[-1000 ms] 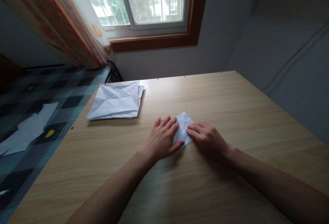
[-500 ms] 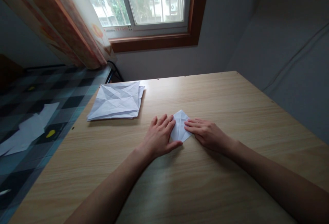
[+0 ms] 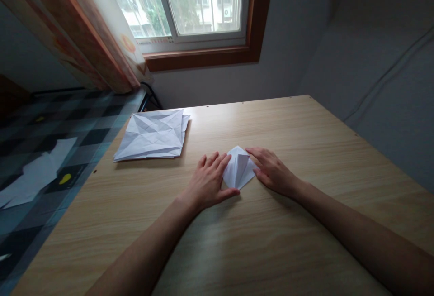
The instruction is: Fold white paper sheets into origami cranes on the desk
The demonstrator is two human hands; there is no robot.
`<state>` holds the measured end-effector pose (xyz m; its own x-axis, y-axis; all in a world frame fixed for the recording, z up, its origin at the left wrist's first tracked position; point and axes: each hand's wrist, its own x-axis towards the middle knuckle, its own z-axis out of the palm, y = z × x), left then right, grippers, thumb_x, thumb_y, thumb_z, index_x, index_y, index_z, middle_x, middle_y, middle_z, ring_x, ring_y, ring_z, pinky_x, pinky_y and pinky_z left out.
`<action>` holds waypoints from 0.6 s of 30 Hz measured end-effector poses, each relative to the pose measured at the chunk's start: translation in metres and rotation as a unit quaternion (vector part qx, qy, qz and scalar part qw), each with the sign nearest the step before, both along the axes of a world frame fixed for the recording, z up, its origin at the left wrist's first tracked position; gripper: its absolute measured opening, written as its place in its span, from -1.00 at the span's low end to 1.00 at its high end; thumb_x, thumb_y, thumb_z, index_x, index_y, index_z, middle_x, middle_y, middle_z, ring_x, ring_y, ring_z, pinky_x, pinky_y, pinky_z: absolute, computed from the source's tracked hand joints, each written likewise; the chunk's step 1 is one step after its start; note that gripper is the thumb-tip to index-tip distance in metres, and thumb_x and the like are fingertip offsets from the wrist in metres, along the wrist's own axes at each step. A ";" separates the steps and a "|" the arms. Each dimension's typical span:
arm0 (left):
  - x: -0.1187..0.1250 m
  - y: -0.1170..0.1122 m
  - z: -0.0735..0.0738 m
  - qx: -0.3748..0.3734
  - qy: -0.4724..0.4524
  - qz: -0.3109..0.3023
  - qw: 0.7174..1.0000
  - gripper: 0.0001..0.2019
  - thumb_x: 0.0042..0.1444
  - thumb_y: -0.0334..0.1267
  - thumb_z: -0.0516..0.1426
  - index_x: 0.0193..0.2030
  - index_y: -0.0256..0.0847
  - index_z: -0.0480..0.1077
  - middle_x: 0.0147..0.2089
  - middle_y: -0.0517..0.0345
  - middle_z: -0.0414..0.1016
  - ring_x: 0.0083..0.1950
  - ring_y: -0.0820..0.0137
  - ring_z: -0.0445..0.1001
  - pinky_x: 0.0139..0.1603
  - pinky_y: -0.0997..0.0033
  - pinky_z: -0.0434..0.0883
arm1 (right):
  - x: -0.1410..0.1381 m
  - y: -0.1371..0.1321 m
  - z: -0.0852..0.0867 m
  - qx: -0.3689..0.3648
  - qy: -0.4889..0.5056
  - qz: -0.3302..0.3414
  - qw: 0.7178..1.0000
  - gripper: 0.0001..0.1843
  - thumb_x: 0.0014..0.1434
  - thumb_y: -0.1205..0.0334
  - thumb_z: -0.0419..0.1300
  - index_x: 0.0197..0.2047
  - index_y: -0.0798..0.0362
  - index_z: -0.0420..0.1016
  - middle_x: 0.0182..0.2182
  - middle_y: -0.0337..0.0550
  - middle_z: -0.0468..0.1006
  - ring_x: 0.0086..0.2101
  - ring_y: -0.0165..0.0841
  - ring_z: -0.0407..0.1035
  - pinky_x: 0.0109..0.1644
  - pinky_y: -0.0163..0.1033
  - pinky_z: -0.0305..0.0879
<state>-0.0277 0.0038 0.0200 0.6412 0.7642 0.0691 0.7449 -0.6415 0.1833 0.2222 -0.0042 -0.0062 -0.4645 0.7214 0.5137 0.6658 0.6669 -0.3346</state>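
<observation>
A small folded sheet of white paper (image 3: 236, 171), roughly diamond-shaped, lies on the wooden table between my hands. A narrow flap stands partly raised along its middle. My left hand (image 3: 210, 180) rests on the paper's left side, its fingers spread and the thumb reaching to the bottom corner. On the right side, my right hand (image 3: 274, 169) is at the edge with fingers apart, the fingertips near the upper right edge and the thumb by the right corner. Whether the right fingertips press on the paper is hard to see.
Creased white papers (image 3: 152, 133) lie stacked at the table's (image 3: 305, 133) far left. Left of the table, a checked cloth (image 3: 98, 128) bears more loose white paper (image 3: 32, 178). A window (image 3: 203, 2) and an orange curtain (image 3: 98, 29) are behind.
My right hand has drawn off the paper's middle towards the right, its fingers now more apart. A flap on the paper has lifted. My left hand stays put.
</observation>
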 end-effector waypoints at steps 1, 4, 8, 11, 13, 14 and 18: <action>0.000 0.000 0.000 -0.002 -0.002 0.002 1.000 -0.05 0.03 0.34 0.09 0.42 -0.23 -0.03 0.39 -0.18 0.17 0.42 -0.10 0.05 0.36 -0.16 -0.03 | 0.000 -0.001 0.001 0.008 0.004 -0.005 1.000 -0.42 0.13 0.46 0.10 0.23 0.03 0.25 0.09 0.09 0.41 0.13 -0.07 0.28 0.18 0.15 0.27; 0.000 0.000 -0.001 -0.003 -0.007 0.004 1.000 -0.01 0.03 0.34 0.10 0.44 -0.24 -0.09 0.40 -0.19 0.14 0.42 -0.09 0.05 0.37 -0.15 -0.03 | -0.002 -0.002 0.004 0.009 0.019 0.010 1.000 -0.41 0.08 0.47 0.12 0.20 -0.01 0.28 0.07 0.07 0.39 0.13 -0.06 0.26 0.17 0.15 0.27; -0.001 0.001 -0.004 -0.003 -0.022 -0.004 1.000 0.01 0.02 0.33 0.11 0.46 -0.19 -0.17 0.44 -0.19 0.06 0.43 -0.09 0.02 0.37 -0.16 -0.04 | -0.004 -0.002 0.004 -0.009 0.048 0.042 0.998 -0.19 0.08 0.49 0.10 0.37 0.00 -0.02 0.13 0.08 0.39 0.10 -0.09 0.30 0.15 0.13 0.30; -0.002 0.003 -0.006 -0.010 -0.038 -0.007 0.999 0.06 0.00 0.33 0.13 0.46 -0.20 -0.23 0.43 -0.21 0.06 0.43 -0.08 0.01 0.38 -0.16 -0.04 | -0.004 0.000 0.002 -0.008 0.054 0.050 0.997 -0.30 0.09 0.50 0.10 0.30 -0.01 0.15 -0.02 0.02 0.50 -0.02 -0.13 0.40 0.06 0.07 0.37; -0.003 0.004 -0.008 -0.009 -0.056 -0.006 0.998 0.11 -0.05 0.33 0.18 0.46 -0.19 -0.25 0.41 -0.22 0.09 0.42 -0.08 0.04 0.37 -0.15 -0.03 | -0.003 0.000 0.000 0.004 0.054 0.062 0.997 -0.52 0.11 0.50 0.11 0.09 -0.01 0.38 -0.11 -0.02 0.53 -0.09 -0.18 0.43 0.01 -0.01 0.40; -0.004 0.005 -0.009 -0.005 -0.069 -0.005 0.998 0.14 -0.09 0.32 0.21 0.46 -0.18 -0.25 0.40 -0.23 0.11 0.40 -0.08 0.07 0.37 -0.15 -0.01 | -0.002 -0.001 0.000 0.005 0.049 0.071 0.996 -0.64 0.13 0.48 0.12 -0.02 -0.01 0.45 -0.13 -0.03 0.54 -0.10 -0.20 0.44 -0.01 -0.04 0.40; -0.004 0.006 -0.009 0.018 -0.113 -0.002 0.993 0.18 -0.23 0.24 0.33 0.43 -0.19 -0.16 0.30 -0.26 0.20 0.30 -0.06 0.21 0.31 -0.14 0.10 | 0.003 -0.004 0.002 -0.031 0.009 0.103 0.994 -0.89 0.18 0.27 0.23 -0.18 0.03 0.50 -0.11 -0.02 0.55 -0.05 -0.19 0.45 0.04 -0.04 0.37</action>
